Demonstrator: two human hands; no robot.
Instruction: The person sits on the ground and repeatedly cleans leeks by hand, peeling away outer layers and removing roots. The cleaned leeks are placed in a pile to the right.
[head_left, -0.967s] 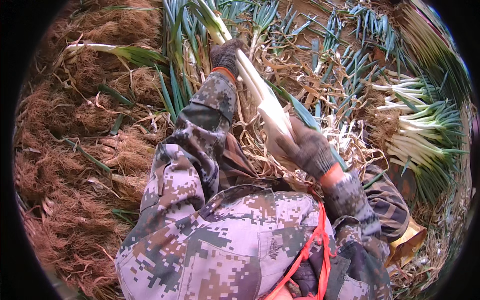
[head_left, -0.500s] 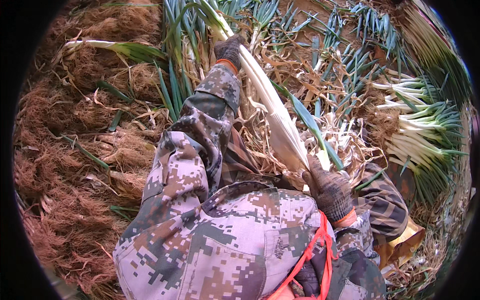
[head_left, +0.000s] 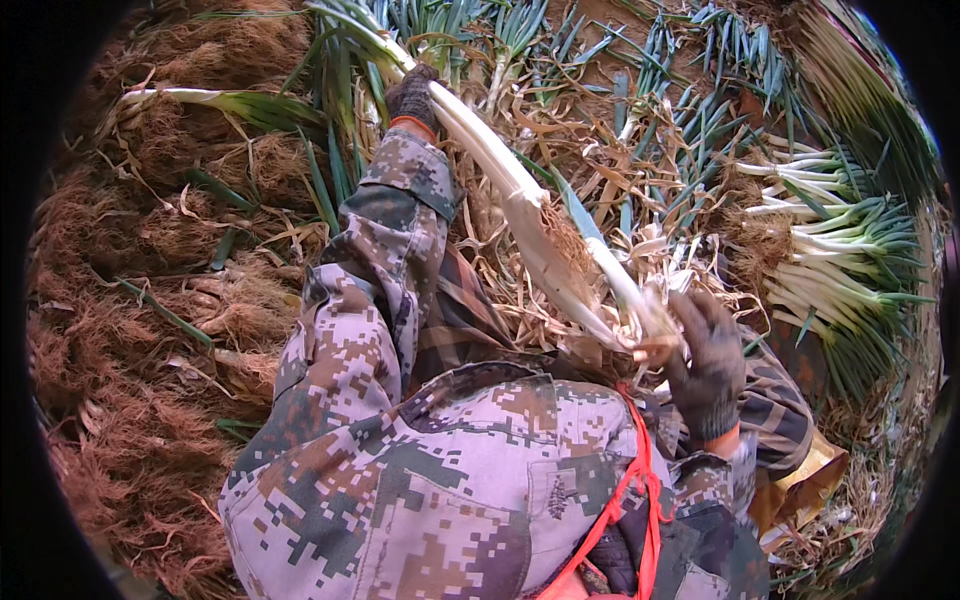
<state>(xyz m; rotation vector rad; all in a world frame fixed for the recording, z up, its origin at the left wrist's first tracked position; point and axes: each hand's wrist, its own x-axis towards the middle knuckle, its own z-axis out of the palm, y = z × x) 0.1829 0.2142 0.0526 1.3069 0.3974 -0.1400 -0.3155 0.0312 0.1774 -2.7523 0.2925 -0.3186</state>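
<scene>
A long, thick green onion [head_left: 490, 150] runs slantwise through the middle, green tops at the upper left and root end toward my lap. Its white shaft passes through my left hand [head_left: 413, 98], gloved and closed around it high on the stalk. A peeled outer layer [head_left: 610, 270] with a blue-green leaf blade hangs off beside the shaft. Next to the layer's lower end, smeared by motion, is my right hand [head_left: 712, 355]. That gloved hand has its fingers bent and apart, with nothing visibly gripped; whether its thumb touches the peel is hard to tell.
Heaps of green onions with brown roots [head_left: 150, 400] fill the left side. Cleaned white onions [head_left: 820, 250] lie in bunches at the right, below a larger pile [head_left: 870, 100]. Dry husks [head_left: 520, 310] cover the ground before me; a red cord [head_left: 640, 480] hangs from my jacket.
My left hand has shifted left with the onion. My right hand has moved right and its fingers have come apart. The outer layer stands farther from the shaft, and brown roots now show.
</scene>
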